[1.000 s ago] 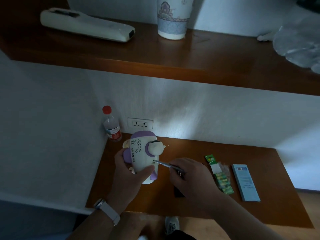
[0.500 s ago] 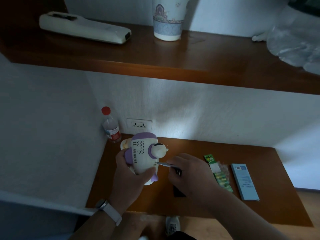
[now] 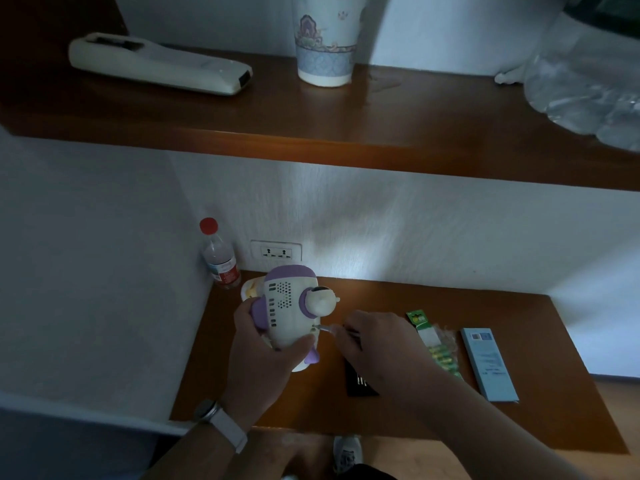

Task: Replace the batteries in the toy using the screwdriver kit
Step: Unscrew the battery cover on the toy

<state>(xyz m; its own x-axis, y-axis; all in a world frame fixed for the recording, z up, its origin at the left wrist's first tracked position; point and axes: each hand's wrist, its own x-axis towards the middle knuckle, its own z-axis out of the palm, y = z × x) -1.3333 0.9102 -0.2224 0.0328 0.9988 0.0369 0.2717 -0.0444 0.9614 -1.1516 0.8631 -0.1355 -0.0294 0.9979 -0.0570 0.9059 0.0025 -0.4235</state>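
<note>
Above the left part of the bench (image 3: 502, 306), a toy (image 3: 289, 306) was held up in the left hand (image 3: 266, 344). The toy was white and purple, and the side with small holes was turned up. The fingers and thumb of the left hand were curled round the toy's body. A white watch (image 3: 221, 422) was worn on that wrist.

A thin screwdriver (image 3: 329, 328) was pinched in the right hand (image 3: 377, 348). Its tip was set against the lower right side of the toy, just above the left thumb. The right hand's fingers were bent round the handle, so most of the handle was hidden.

On the bench, under the right hand, a small black case (image 3: 358, 381) was laid flat. To the right of it a pack of green batteries (image 3: 436, 344) was laid, and just beside that a long blue box (image 3: 490, 365). The two were close but not touching.

In the back left corner a bottle (image 3: 220, 258) with a red cap was stood upright by the wall. A socket (image 3: 276, 251) was set in the wall near it.

Higher up, a wooden shelf (image 3: 381, 126) was fixed to the wall. On it a long white gadget (image 3: 159, 65) was laid at the left, a paper cup (image 3: 325, 46) was stood in the middle, and a clear bag (image 3: 588, 91) was left at the right.

Down at the bottom, a shoe (image 3: 347, 452) was seen on the floor.
</note>
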